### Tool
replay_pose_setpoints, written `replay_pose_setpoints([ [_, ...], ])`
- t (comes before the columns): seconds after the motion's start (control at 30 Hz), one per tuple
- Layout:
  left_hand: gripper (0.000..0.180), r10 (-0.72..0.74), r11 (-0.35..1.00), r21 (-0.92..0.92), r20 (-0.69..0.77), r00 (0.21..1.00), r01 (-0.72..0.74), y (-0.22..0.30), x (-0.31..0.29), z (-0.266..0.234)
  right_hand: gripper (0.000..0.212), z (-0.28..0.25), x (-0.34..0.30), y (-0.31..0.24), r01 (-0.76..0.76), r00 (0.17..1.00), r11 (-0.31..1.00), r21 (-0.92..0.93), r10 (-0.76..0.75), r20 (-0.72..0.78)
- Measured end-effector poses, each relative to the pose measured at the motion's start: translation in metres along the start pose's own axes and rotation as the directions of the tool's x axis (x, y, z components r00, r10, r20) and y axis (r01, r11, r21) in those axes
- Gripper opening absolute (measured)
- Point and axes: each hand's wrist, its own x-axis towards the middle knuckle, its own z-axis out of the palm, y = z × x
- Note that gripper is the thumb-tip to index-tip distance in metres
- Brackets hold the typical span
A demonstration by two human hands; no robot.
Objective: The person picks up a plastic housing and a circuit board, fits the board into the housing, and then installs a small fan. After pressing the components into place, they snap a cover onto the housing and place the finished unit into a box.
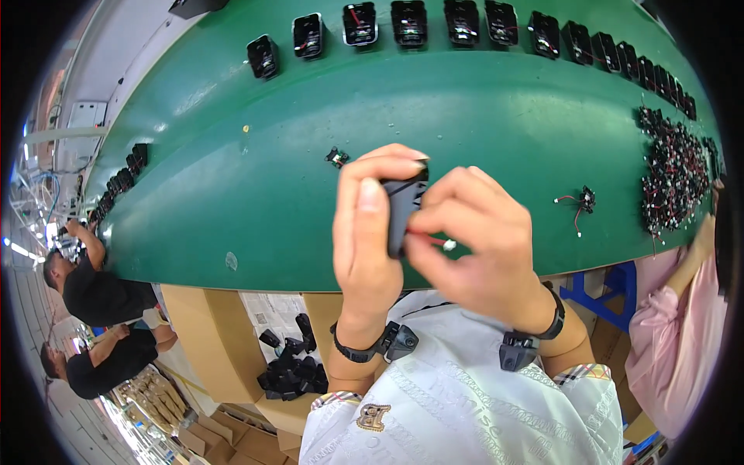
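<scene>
My left hand (364, 225) is wrapped round a small black plastic housing (400, 213), held tilted above the near part of the table. Close against the housing's right side, my right hand (480, 240) is closed in a pinch, slightly blurred. A red wire lead (428, 235) with a white connector (449, 245) comes out between the housing and my right fingers, which hide whatever it joins. Beyond my left hand lies a small black wired part (336, 157). A similar part with red leads (585, 201) lies to the right.
Black housings (409, 23) stand in a row along the far side of the green table (294, 209). A heap of wired parts (673, 174) fills the right end. Below the left edge, a cardboard box (205, 329) holds black pieces. People sit at left; one in pink is at right.
</scene>
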Motion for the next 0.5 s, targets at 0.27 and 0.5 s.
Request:
replay_pose_setpoints([
  [0.27, 0.084, -0.028, 0.968, 0.247, 0.268, 0.963, -0.04, 0.015, -0.005, -0.011, 0.013, -0.008, -0.019, 0.021, -0.278, 0.959, 0.852, 0.443, 0.276, 0.07],
  [0.5, 0.096, 0.257, 0.812, 0.531, 0.051, 0.965, -0.244, 0.025, -0.01, 0.006, 0.016, -0.016, -0.023, 0.031, -0.413, 0.906, 0.522, 0.746, 0.324, 0.274],
])
